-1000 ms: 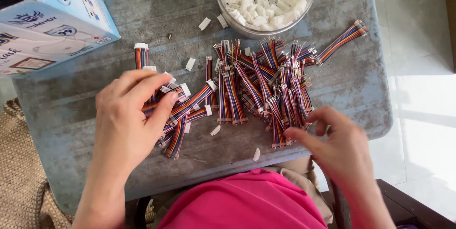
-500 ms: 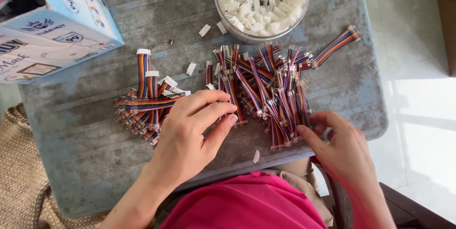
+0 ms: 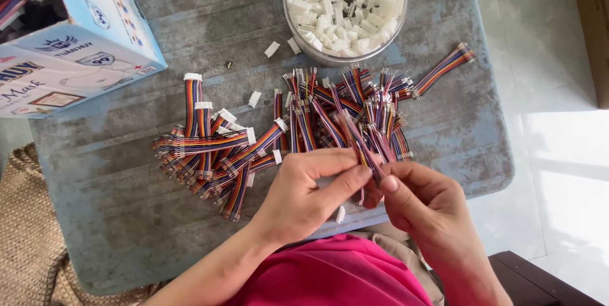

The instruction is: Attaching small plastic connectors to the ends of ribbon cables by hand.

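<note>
Since half a second ago, my left hand has slid from the middle of the pile toward the near edge of the table and met my right hand, which has come up from the near right side.

From the head camera, both hands pinch one rainbow ribbon cable between them: left thumb and forefinger grasp it from the left, right fingertips grip it from the right, and its free end slants up over the loose cables heaped mid-table. A second heap, the cables fitted with white plugs, lies just left of my left hand. At the far edge stands a clear bowl full of white connector housings, and a blue and white carton sits on the far left corner.
</note>
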